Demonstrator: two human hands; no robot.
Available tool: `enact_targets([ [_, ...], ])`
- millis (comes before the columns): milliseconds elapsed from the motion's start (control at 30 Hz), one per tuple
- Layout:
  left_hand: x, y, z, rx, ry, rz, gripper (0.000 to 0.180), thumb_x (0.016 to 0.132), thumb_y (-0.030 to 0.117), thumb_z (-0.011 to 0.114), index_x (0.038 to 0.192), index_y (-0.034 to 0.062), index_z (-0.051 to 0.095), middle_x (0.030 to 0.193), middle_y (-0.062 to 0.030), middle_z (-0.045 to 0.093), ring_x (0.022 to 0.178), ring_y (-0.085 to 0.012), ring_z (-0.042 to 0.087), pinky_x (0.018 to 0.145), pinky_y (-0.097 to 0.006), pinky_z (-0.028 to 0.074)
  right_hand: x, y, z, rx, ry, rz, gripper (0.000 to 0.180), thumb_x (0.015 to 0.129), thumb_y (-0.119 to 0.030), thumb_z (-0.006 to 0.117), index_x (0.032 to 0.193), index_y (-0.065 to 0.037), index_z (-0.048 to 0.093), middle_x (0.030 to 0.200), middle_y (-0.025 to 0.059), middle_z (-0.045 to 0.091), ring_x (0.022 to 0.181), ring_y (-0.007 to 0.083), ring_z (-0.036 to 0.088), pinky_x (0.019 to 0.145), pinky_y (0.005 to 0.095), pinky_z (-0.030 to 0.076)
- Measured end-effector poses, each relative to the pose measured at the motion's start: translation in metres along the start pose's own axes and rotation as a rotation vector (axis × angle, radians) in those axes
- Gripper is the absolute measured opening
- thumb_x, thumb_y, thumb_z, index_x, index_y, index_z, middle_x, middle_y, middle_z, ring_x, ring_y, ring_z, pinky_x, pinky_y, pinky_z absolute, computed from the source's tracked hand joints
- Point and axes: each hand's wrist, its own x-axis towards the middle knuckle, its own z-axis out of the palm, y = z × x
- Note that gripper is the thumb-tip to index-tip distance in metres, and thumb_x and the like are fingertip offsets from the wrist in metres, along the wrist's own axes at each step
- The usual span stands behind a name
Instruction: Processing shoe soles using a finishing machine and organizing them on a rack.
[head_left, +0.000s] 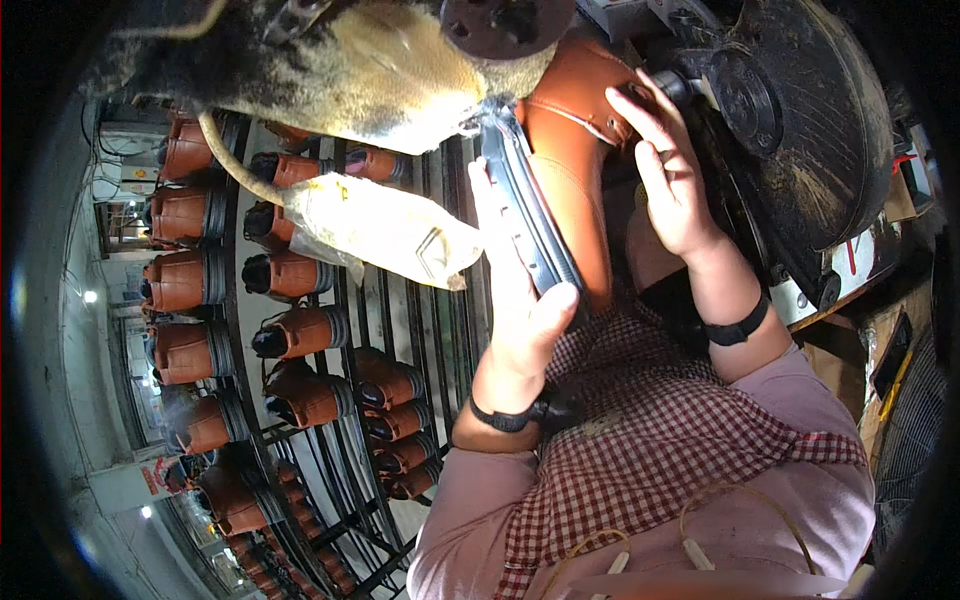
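Note:
A brown leather boot [575,200] with a black sole [525,205] is held up against a dusty machine [390,75], sole turned to the left. My left hand [515,300] grips the boot from the sole side, fingers stretched along the sole and thumb near its lower end. My right hand [675,190] is at the boot's upper, on the right, with fingers stretched and apart; the fingertips are close to the eyelet edge, and I cannot tell whether they touch. Where the sole meets the machine, a bright patch hides the contact.
Racks [350,400] with several brown boots [185,270] stand on the left. A pale plastic-wrapped object [385,230] hangs on a bent hose [235,165] beside my left hand. A large black dusty wheel-like part [830,130] is close on the right, with a bench edge [830,305] below it.

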Motion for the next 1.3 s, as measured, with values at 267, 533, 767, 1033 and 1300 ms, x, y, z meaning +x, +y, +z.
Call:
enact_targets([
  [267,0.002,-0.017,-0.013,-0.125,0.031,-0.164,0.119,0.073,0.049,0.073,0.151,0.0054,-0.006,0.154,-0.011,0.015,0.138,-0.0212,0.023,0.112,-0.035,0.02,0.004,0.01,0.008,-0.096,0.015,-0.067,0.041,0.095,-0.012,0.044,0.135,-0.019,0.052,0.148,0.0186,0.031,0.133,0.0341,0.034,0.111,0.0448,0.026],
  [533,0.033,-0.002,0.004,-0.196,0.014,0.049,0.078,0.088,0.037,0.056,0.15,0.011,0.017,0.145,-0.0111,0.036,0.132,-0.0258,0.039,0.11,-0.039,0.03,0.009,0.018,0.012,-0.212,0.004,-0.038,0.044,0.094,-0.011,0.047,0.135,-0.024,0.053,0.154,0.0151,0.021,0.134,0.0346,0.032,0.112,0.0452,0.027],
  [767,0.045,-0.017,0.0,-0.117,0.035,0.161,0.074,0.091,0.04,0.05,0.151,0.0103,0.018,0.147,-0.0124,0.034,0.135,-0.0269,0.036,0.112,-0.04,0.027,0.017,0.027,0.015,-0.25,-0.001,-0.071,0.046,0.092,-0.008,0.05,0.134,-0.026,0.053,0.152,0.0128,0.027,0.134,0.0351,0.033,0.111,0.0454,0.03],
  [1033,0.062,-0.027,-0.009,-0.273,0.091,0.122,0.05,0.1,0.032,0.039,0.14,0.002,0.037,0.135,-0.0149,0.048,0.124,-0.0253,0.048,0.106,-0.039,0.036,0.019,0.036,0.014,-0.389,-0.008,-0.069,0.047,0.09,-0.009,0.053,0.134,-0.025,0.053,0.147,0.0112,0.036,0.131,0.036,0.036,0.11,0.047,0.031],
  [1300,0.068,-0.016,0.0,-0.331,0.164,0.069,0.041,0.102,0.031,0.036,0.124,-0.0011,0.049,0.117,-0.0134,0.059,0.11,-0.0227,0.057,0.099,-0.037,0.043,0.025,0.036,0.007,-0.437,-0.059,-0.148,0.04,0.088,-0.011,0.055,0.127,-0.02,0.057,0.131,0.0103,0.052,0.122,0.0317,0.047,0.109,0.0477,0.031],
])
